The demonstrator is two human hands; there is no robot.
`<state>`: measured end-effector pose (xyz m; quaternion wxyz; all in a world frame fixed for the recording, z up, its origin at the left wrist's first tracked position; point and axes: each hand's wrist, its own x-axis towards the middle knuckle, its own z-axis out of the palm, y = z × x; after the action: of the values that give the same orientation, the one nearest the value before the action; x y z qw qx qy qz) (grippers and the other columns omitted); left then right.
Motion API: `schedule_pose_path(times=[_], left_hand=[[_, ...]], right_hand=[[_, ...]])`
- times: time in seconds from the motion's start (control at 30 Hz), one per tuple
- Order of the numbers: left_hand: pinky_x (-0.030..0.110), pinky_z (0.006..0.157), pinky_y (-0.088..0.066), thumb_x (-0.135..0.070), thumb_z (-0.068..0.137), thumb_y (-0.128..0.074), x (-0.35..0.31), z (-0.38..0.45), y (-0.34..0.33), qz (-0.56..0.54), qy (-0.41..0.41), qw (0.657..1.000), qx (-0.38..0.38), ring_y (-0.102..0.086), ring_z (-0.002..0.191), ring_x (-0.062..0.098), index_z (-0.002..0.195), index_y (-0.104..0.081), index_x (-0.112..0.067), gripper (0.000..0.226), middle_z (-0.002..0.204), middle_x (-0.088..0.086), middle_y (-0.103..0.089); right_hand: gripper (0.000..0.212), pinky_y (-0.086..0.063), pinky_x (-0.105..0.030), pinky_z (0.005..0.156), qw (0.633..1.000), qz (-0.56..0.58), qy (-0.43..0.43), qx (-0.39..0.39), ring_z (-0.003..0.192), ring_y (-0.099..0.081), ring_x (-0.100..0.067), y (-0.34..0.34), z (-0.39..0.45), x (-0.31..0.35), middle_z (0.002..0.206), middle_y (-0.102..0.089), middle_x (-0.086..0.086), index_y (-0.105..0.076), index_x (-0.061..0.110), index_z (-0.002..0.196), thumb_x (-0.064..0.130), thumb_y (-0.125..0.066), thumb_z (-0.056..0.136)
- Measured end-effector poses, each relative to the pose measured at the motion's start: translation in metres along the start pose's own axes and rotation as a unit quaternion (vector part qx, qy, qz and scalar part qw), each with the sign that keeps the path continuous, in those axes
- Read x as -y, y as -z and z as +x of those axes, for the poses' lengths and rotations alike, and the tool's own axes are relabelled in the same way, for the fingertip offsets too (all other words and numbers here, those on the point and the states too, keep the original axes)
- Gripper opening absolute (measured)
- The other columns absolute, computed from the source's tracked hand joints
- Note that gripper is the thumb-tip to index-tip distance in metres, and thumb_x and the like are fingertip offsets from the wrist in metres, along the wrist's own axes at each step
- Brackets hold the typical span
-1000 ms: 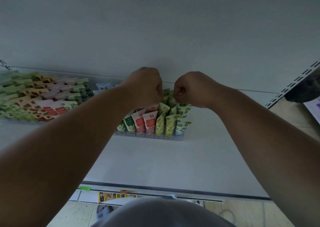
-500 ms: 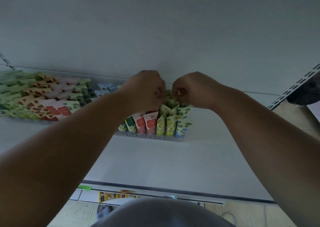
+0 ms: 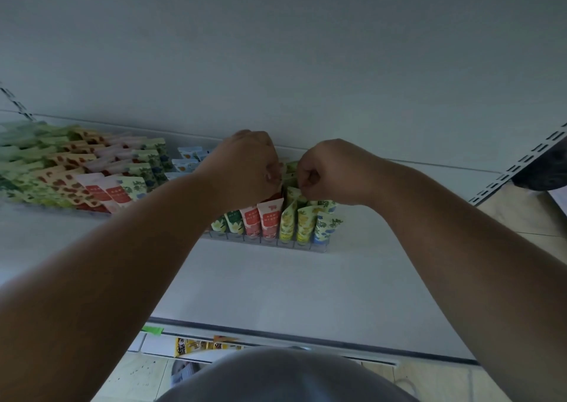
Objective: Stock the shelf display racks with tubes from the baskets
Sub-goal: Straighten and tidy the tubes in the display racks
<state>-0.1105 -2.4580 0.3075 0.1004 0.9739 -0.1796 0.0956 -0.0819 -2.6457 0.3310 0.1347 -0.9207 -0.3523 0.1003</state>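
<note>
Green-and-yellow printed plastic tubes [image 3: 288, 184] are pinched by the curled left hand [image 3: 245, 165] and right hand [image 3: 325, 173] above the clear rack [image 3: 270, 243]; seating them appears next.

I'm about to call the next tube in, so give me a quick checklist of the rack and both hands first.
1. Left hand curled over the tubes at the back of the clear plastic display rack: ok.
2. Right hand curled beside it, over the yellow-green tubes: ok.
3. What either hand pinches: cannot tell, the fingers are hidden.
4. Front row of red, green, yellow and blue tubes standing upright in the rack: ok.
5. Rack sitting flat on the white shelf: ok.
6. Baskets for the next tube in view: not ok, none visible.
</note>
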Motion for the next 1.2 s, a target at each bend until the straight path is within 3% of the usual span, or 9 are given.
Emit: schedule_pose_path(times=[0.2,0.37,0.47,0.77,0.87,1.0,1.1,1.2], left_hand=[[0.025,0.076,-0.036,-0.028,0.077,-0.067,0.000,0.000,0.000,-0.021,0.007,1.000,0.005,-0.053,0.091,0.020,0.080,-0.070,-0.025,0.006,0.092,-0.002,-0.056],[0.024,0.083,-0.038,-0.023,0.077,-0.064,-0.006,-0.002,0.001,-0.050,-0.025,0.998,-0.009,-0.055,0.086,0.015,0.079,-0.070,-0.024,0.006,0.089,-0.004,-0.058],[0.019,0.079,-0.029,-0.028,0.078,-0.065,-0.007,-0.001,0.001,-0.043,-0.034,0.999,-0.002,-0.050,0.084,0.011,0.077,-0.068,-0.027,0.004,0.091,-0.009,-0.056],[0.025,0.079,-0.037,-0.026,0.076,-0.066,-0.009,0.007,-0.002,-0.042,-0.048,0.998,0.017,-0.041,0.081,0.010,0.076,-0.069,-0.027,0.003,0.090,-0.005,-0.057],[0.028,0.079,-0.039,-0.026,0.077,-0.066,-0.011,0.002,0.000,-0.068,-0.047,0.997,0.011,-0.043,0.080,0.010,0.070,-0.057,-0.036,0.015,0.086,-0.008,-0.051],[0.025,0.076,-0.036,-0.035,0.078,-0.069,-0.017,-0.011,0.004,-0.098,-0.045,0.994,-0.014,-0.050,0.087,0.015,0.076,-0.064,-0.031,0.007,0.090,-0.006,-0.055],[0.028,0.079,-0.040,-0.046,0.076,-0.067,-0.019,-0.017,0.002,-0.073,-0.068,0.995,-0.007,-0.050,0.087,0.014,0.076,-0.066,-0.033,0.013,0.092,-0.008,-0.056],[0.031,0.079,-0.045,-0.038,0.074,-0.072,-0.019,-0.018,0.001,-0.084,-0.062,0.994,-0.004,-0.046,0.088,0.011,0.077,-0.071,-0.030,0.008,0.094,-0.007,-0.058]], right_hand=[[0.007,-0.044,-0.029,0.059,0.999,-0.015,0.042,-0.017,0.064,-0.058,-0.017,-0.001,0.004,0.005,0.071,-0.065,-0.001,-0.072,0.015,0.078,0.012,-0.066,0.078],[0.008,-0.031,-0.016,0.052,1.000,0.013,0.009,-0.025,0.058,-0.049,0.000,0.008,-0.002,-0.004,0.065,-0.054,0.013,-0.072,0.018,0.087,0.018,-0.064,0.085],[0.007,-0.031,-0.011,0.048,1.000,0.009,-0.008,0.001,0.056,-0.051,0.005,0.012,-0.008,-0.013,0.061,-0.053,0.011,-0.073,0.017,0.085,0.015,-0.069,0.080],[0.009,-0.038,-0.025,0.056,0.999,-0.004,-0.021,-0.025,0.057,-0.048,-0.003,0.004,-0.012,-0.012,0.062,-0.055,0.008,-0.065,0.017,0.069,0.013,-0.069,0.076],[0.012,-0.034,-0.026,0.054,0.999,-0.011,-0.020,-0.042,0.054,-0.045,-0.002,0.001,-0.014,-0.015,0.059,-0.052,0.007,-0.062,0.016,0.067,0.016,-0.068,0.077],[0.003,-0.036,-0.018,0.053,0.996,0.035,-0.016,-0.081,0.055,-0.050,0.000,0.002,-0.026,-0.011,0.061,-0.054,0.012,-0.069,0.019,0.078,0.020,-0.069,0.081],[0.002,-0.038,-0.013,0.052,0.996,0.072,-0.014,-0.058,0.059,-0.054,0.002,0.000,-0.035,-0.005,0.061,-0.059,0.011,-0.073,0.022,0.078,0.020,-0.071,0.079],[0.005,-0.035,-0.012,0.048,0.998,0.055,-0.016,-0.040,0.057,-0.054,0.003,-0.006,-0.037,-0.004,0.056,-0.057,0.019,-0.073,0.023,0.075,0.019,-0.072,0.073]])
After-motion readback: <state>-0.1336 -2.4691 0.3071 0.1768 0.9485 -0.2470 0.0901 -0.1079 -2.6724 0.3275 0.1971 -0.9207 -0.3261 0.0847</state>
